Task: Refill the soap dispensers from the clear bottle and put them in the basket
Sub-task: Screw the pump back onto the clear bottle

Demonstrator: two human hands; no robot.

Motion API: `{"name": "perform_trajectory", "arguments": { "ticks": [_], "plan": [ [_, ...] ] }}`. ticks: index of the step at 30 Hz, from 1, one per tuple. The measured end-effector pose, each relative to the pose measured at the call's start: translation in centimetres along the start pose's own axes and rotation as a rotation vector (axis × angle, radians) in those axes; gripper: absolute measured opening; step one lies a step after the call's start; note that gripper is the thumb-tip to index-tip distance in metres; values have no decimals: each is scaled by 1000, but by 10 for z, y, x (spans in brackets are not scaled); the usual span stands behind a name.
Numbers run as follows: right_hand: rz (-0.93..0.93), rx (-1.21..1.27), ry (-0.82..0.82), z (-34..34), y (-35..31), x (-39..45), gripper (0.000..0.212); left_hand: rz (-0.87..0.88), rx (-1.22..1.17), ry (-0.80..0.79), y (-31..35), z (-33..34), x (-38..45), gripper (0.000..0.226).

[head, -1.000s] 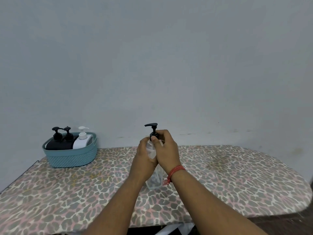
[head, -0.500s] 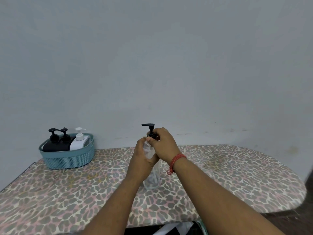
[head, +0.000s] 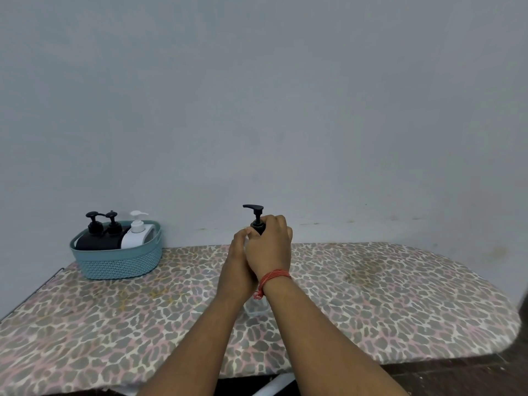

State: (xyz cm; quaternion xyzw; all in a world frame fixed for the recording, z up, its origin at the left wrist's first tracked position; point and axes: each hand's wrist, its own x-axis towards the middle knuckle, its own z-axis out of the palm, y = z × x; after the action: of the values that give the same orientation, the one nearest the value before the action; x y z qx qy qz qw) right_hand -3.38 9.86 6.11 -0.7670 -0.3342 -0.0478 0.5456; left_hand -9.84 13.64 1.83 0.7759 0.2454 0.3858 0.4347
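On a leopard-print fabric-covered worktop (head: 371, 295) stands a clear plastic bottle (head: 255, 307) with a black pump head (head: 255, 214). The left hand (head: 235, 270) grips its body; the right hand (head: 270, 247), a red thread band (head: 273, 278) at its wrist, curls around the pump collar. A teal woven plastic basket (head: 117, 260) at the far left holds two black pump dispensers (head: 97, 238) and a white pump dispenser (head: 137, 234).

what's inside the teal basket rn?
The teal basket holds three pump dispensers: two black dispensers on the left, one white dispenser on the right. The basket wall covers their lower parts, and fill levels can't be seen.
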Motion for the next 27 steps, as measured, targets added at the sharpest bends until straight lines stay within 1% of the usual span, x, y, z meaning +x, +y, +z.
{"name": "perform_trajectory", "arguments": {
  "ticks": [2,4,6,7,10,13,14,16,18,20,22,24,27],
  "plan": [
    [9,-9,23,2,-1,0,17,-31,-69,9,1,-1,0,66],
    [-3,3,25,4,-1,-1,16,-41,-76,-3,-1,-1,1,60],
    [-44,55,-22,3,3,0,17,-11,23,-27,-4,-3,3,47],
    [-73,92,-69,0,7,1,19,3,59,-38,-7,-3,5,50],
    [-127,193,-210,-17,23,4,29,-43,-15,-107,-6,-4,3,69],
    [-28,303,-278,-38,46,-6,50,-140,-59,-140,-5,-5,-9,102],
    [0,304,-306,-44,57,-13,55,-154,-63,-142,-8,-7,-15,109],
    [26,206,-385,-52,82,-28,60,-176,-56,-154,-19,-12,-28,113],
    [49,106,-464,-55,103,-41,62,-201,-6,-181,-31,-19,-38,111],
    [83,78,-522,-51,115,-51,64,-205,28,-212,-42,-26,-46,106],
    [75,74,-564,-41,115,-57,64,-189,15,-241,-52,-32,-50,99],
    [31,86,-576,-26,110,-59,60,-150,20,-261,-57,-34,-49,91],
    [17,119,-521,4,101,-58,57,-98,53,-244,-66,-39,-41,78]
  ]
}}
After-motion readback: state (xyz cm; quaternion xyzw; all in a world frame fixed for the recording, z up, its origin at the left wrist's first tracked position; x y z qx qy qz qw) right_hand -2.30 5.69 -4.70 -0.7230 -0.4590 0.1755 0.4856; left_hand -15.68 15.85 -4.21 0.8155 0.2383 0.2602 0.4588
